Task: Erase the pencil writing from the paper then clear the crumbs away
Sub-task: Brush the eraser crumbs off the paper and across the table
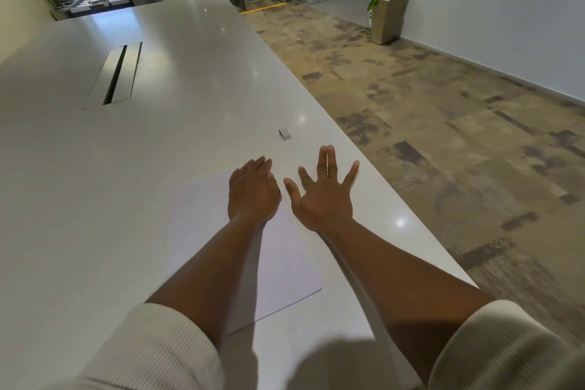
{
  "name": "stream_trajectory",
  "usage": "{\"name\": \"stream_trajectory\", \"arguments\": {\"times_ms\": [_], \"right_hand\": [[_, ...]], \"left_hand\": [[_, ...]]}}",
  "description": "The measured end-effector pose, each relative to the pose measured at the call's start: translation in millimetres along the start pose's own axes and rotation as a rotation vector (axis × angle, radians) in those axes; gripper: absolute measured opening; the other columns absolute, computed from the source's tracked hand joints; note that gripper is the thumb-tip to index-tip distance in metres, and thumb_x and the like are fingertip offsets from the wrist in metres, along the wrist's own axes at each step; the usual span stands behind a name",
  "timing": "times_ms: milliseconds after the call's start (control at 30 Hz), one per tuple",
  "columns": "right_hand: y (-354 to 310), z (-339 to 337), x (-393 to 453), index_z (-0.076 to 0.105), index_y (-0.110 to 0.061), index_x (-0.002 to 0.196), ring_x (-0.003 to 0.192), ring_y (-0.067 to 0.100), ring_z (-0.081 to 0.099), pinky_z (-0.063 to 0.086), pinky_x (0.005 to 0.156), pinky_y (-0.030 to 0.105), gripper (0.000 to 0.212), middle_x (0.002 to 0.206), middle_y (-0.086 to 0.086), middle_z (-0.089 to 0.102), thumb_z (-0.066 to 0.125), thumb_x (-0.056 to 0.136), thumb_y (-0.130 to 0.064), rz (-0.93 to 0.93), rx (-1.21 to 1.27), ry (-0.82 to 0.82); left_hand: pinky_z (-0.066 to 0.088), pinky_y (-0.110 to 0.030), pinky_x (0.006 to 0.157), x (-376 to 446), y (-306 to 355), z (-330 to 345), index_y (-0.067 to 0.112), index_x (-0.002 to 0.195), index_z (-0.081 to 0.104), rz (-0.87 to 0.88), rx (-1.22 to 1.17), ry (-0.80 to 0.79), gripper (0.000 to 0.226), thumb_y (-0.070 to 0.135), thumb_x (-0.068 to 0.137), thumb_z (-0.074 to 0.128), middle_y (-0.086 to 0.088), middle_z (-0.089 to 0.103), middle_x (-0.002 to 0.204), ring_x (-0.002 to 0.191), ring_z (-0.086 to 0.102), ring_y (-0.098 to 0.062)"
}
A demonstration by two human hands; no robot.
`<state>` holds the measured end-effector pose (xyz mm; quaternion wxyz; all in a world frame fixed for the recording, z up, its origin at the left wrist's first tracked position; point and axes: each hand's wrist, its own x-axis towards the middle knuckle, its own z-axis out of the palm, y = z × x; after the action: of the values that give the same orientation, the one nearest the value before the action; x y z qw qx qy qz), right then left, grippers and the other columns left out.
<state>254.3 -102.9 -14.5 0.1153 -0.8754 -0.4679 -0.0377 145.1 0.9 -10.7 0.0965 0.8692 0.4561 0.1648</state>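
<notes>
1. Both arms are stretched out over the long white desk point(190, 79), sleeves pushed up to the elbows, which keeps the cloth off the sheet.

2. The paper point(285, 263) lies in the lower middle of the frame, near the desk's right edge, angled a little. I can make out no pencil writing on it from here; it reads blank, though faint marks would be too small to tell.

3. The left hand point(253, 190) sits at the paper's upper right corner, palm down, fingers together and only gently bent, holding nothing. It looks to be resting on or just above the corner; whether it presses I cannot tell. My guess is it pins the sheet so it will not slide.

4. The right hand point(326, 187) is just beside it, off the paper and over bare desk, fingers spread wide and straight, a ring on one of them, nothing in its grasp. Contact with the surface is not clear.

5. That flat, fanned pose suits sweeping, so I judge this as the crumb-clearing step, brushing bits toward the desk's right edge. The crumbs themselves are too small to see, bar perhaps a speck above the right thumb.

6. The eraser point(285, 133), a small pale block, lies alone higher up the frame, well apart from both hands, set down clear of the sweep.

7. Upper left: a cable slot point(115, 76) in the desk.
</notes>
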Motion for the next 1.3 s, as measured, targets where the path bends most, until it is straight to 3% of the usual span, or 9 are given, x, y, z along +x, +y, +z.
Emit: {"name": "stream_trajectory", "arguments": {"times_ms": [233, 367, 467, 667, 867, 1033, 1200, 1300], "right_hand": [[-7, 0, 5, 0.020, -0.019, 0.155, 0.147, 0.027, -0.025, -0.014, 0.108, 0.069, 0.090, 0.162, 0.019, -0.008, -0.004, 0.087, -0.073, 0.218, 0.008, 0.046], [-9, -1, 11, 0.018, -0.034, 0.154, 0.144, 0.027, -0.031, -0.014, 0.106, 0.071, 0.081, 0.160, 0.017, -0.017, -0.009, 0.087, -0.071, 0.077, -0.011, 0.026], [-11, -1, 14, 0.023, -0.037, 0.152, 0.145, 0.026, -0.031, -0.016, 0.106, 0.070, 0.081, 0.160, 0.016, -0.018, -0.010, 0.087, -0.071, 0.032, -0.037, 0.005], [-15, -2, 11, 0.022, -0.007, 0.153, 0.149, 0.029, -0.019, -0.010, 0.110, 0.068, 0.091, 0.162, 0.020, -0.003, 0.002, 0.089, -0.069, 0.332, 0.022, 0.054], [-13, 2, 12, 0.023, -0.029, 0.153, 0.147, 0.027, -0.027, -0.017, 0.108, 0.068, 0.078, 0.162, 0.018, -0.010, -0.003, 0.090, -0.068, 0.173, 0.027, 0.030], [-14, -1, 9, 0.022, -0.003, 0.153, 0.149, 0.031, -0.017, -0.010, 0.112, 0.065, 0.092, 0.161, 0.022, -0.002, 0.004, 0.090, -0.068, 0.398, 0.038, 0.045], [-13, 0, 7, 0.023, -0.024, 0.154, 0.148, 0.032, -0.022, -0.012, 0.112, 0.066, 0.078, 0.161, 0.023, -0.007, 0.001, 0.092, -0.066, 0.267, 0.052, 0.055], [-12, -1, 6, 0.028, -0.024, 0.152, 0.146, 0.028, -0.027, -0.015, 0.111, 0.065, 0.079, 0.161, 0.021, -0.010, 0.000, 0.092, -0.067, 0.237, 0.039, 0.036]], "left_hand": [[0.015, -0.039, 0.128, 1, -1, 0, 0.019, 0.156, 0.043, 0.012, 0.008, -0.005, 0.049, 0.026, 0.110, 0.030, 0.000, 0.037, 0.165, 0.155, 0.026, -0.018], [0.015, -0.040, 0.128, 0, -1, 2, 0.019, 0.156, 0.044, 0.006, 0.001, -0.002, 0.049, 0.026, 0.109, 0.030, 0.001, 0.037, 0.165, 0.155, 0.026, -0.017], [0.015, -0.040, 0.128, 1, -1, 3, 0.020, 0.156, 0.043, 0.006, 0.009, 0.001, 0.049, 0.028, 0.109, 0.030, 0.001, 0.037, 0.165, 0.155, 0.026, -0.017], [0.015, -0.039, 0.128, 1, -2, 3, 0.019, 0.156, 0.044, 0.012, 0.014, 0.004, 0.049, 0.028, 0.110, 0.030, 0.000, 0.037, 0.164, 0.155, 0.027, -0.018], [0.016, -0.040, 0.128, 1, -2, 3, 0.019, 0.155, 0.045, 0.018, 0.002, 0.007, 0.049, 0.027, 0.109, 0.031, 0.000, 0.039, 0.164, 0.154, 0.028, -0.018], [0.017, -0.040, 0.127, 1, -3, 1, 0.018, 0.155, 0.045, 0.018, -0.009, 0.000, 0.049, 0.026, 0.108, 0.032, 0.000, 0.040, 0.163, 0.154, 0.029, -0.017], [0.017, -0.040, 0.128, 1, -2, 1, 0.019, 0.155, 0.045, 0.011, 0.000, 0.006, 0.049, 0.027, 0.109, 0.032, 0.001, 0.040, 0.163, 0.154, 0.029, -0.017], [0.018, -0.040, 0.127, 1, -2, 1, 0.019, 0.155, 0.046, 0.012, -0.005, 0.009, 0.049, 0.027, 0.109, 0.032, 0.001, 0.041, 0.163, 0.153, 0.030, -0.017]]}}
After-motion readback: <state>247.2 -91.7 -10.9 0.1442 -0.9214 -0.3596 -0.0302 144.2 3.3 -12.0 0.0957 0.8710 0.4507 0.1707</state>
